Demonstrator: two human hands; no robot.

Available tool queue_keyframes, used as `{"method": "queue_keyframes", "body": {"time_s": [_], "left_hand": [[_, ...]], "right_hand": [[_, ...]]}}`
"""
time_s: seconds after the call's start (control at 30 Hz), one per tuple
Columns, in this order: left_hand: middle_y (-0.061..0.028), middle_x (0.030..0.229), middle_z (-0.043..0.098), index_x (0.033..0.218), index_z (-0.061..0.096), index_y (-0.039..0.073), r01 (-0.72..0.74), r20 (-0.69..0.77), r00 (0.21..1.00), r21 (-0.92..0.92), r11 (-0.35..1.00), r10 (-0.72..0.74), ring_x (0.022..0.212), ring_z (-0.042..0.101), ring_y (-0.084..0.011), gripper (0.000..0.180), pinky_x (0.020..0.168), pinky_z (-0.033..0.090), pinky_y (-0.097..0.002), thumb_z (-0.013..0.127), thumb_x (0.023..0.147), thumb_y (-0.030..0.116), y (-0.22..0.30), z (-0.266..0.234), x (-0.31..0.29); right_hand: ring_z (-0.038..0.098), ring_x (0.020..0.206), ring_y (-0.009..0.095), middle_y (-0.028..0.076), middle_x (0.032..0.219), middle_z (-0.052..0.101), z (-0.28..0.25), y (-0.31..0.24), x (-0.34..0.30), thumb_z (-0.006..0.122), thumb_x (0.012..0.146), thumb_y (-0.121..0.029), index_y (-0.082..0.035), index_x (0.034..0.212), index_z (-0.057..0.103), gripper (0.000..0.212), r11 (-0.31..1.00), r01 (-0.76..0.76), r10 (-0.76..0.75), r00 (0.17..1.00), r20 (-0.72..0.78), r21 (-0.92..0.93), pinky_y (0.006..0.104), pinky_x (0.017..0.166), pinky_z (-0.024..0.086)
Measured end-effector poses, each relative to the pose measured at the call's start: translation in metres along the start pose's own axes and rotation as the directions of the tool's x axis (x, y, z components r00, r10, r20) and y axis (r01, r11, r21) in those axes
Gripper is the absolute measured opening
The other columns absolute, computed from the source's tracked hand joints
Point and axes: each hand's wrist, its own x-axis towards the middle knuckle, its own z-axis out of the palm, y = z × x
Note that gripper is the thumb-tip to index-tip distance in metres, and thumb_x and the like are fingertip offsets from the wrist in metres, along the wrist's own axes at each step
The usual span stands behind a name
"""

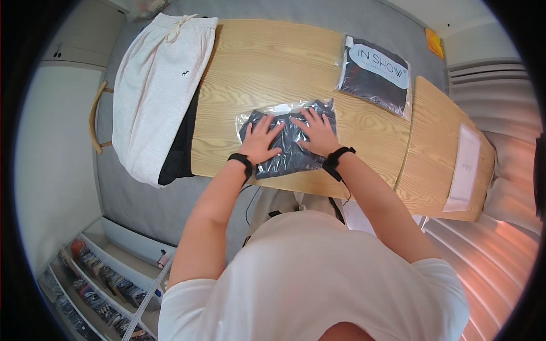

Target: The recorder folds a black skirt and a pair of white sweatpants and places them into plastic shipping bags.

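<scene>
A dark folded garment in a clear plastic bag (290,153) lies flat near the front edge of the wooden table. My left hand (262,140) rests on its left half with the fingers spread. On the right half, my right hand (317,133) lies flat with its fingers apart too. Both palms touch the shiny plastic, and neither hand grips it. A black band circles each wrist. At the back right lies a second bagged dark garment (375,85) with a white printed label, apart from my hands.
Pale sweatpants (153,85) drape over the left end of the wooden table (267,62), with a black garment (183,142) beneath. A white sheet (464,167) lies on the right table section. Curtains (483,244) hang at the right. Shelves of packed items (108,284) stand lower left.
</scene>
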Motion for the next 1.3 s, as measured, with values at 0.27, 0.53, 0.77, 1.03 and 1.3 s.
{"method": "queue_keyframes", "body": {"time_s": [0.27, 0.53, 0.77, 1.03, 1.3], "left_hand": [[-0.0138, 0.107, 0.057, 0.129, 0.038, -0.007, 0.364, -0.015, 0.676, -0.862, 0.352, -0.736, 0.097, 0.055, -0.0192, 0.061, 0.088, 0.042, -0.0316, 0.067, 0.080, 0.014, -0.050, 0.031, -0.076], [-0.0104, 0.085, 0.065, 0.095, 0.057, -0.006, 0.329, 0.053, 0.757, -0.892, 0.309, -0.652, 0.075, 0.061, -0.0163, 0.031, 0.068, 0.049, -0.0311, 0.074, 0.071, 0.007, -0.038, 0.062, -0.078], [-0.0088, 0.076, 0.059, 0.091, 0.052, -0.002, 0.287, -0.276, 0.746, -0.687, 0.667, -0.606, 0.066, 0.055, -0.0166, 0.028, 0.061, 0.045, -0.0307, 0.072, 0.074, 0.008, 0.000, 0.044, -0.074], [-0.0096, 0.076, 0.053, 0.087, 0.050, -0.001, -0.035, -0.478, 0.771, -0.691, 0.722, -0.420, 0.070, 0.049, -0.0201, 0.033, 0.067, 0.043, -0.0320, 0.075, 0.073, 0.014, 0.099, -0.040, 0.044], [-0.0121, 0.077, 0.057, 0.089, 0.052, -0.001, -0.082, -0.536, 0.772, -0.619, 0.781, -0.343, 0.070, 0.053, -0.0235, 0.034, 0.066, 0.044, -0.0343, 0.076, 0.073, 0.018, 0.142, -0.067, 0.229]], "right_hand": [[0.052, 0.109, 0.035, 0.022, 0.116, 0.055, 0.024, 0.044, -0.070, 0.077, 0.066, -0.016, 0.005, 0.122, 0.045, 0.068, 0.700, -0.425, 0.650, 0.713, -0.264, 0.575, 0.0379, 0.093, 0.041], [0.062, 0.084, 0.031, 0.021, 0.089, 0.063, 0.028, 0.036, -0.051, 0.079, 0.067, -0.023, 0.006, 0.102, 0.054, 0.052, 0.415, -0.656, 0.710, 0.667, 0.226, 0.631, 0.0367, 0.074, 0.048], [0.059, 0.078, 0.034, 0.020, 0.083, 0.059, 0.006, 0.015, -0.088, 0.068, 0.081, -0.025, 0.001, 0.093, 0.050, 0.034, 0.586, -0.522, 0.717, 0.690, -0.097, 0.620, 0.0400, 0.070, 0.046], [0.060, 0.080, 0.024, 0.017, 0.086, 0.062, -0.089, 0.076, -0.116, 0.065, 0.085, -0.019, 0.003, 0.098, 0.053, 0.028, 0.552, -0.324, 0.817, 0.395, -0.420, 0.769, 0.0346, 0.071, 0.046], [0.062, 0.089, 0.033, 0.021, 0.097, 0.064, -0.144, 0.226, -0.088, 0.065, 0.084, -0.030, 0.003, 0.105, 0.056, 0.040, 0.558, -0.401, 0.829, 0.232, -0.509, 0.726, 0.0380, 0.076, 0.048]]}}
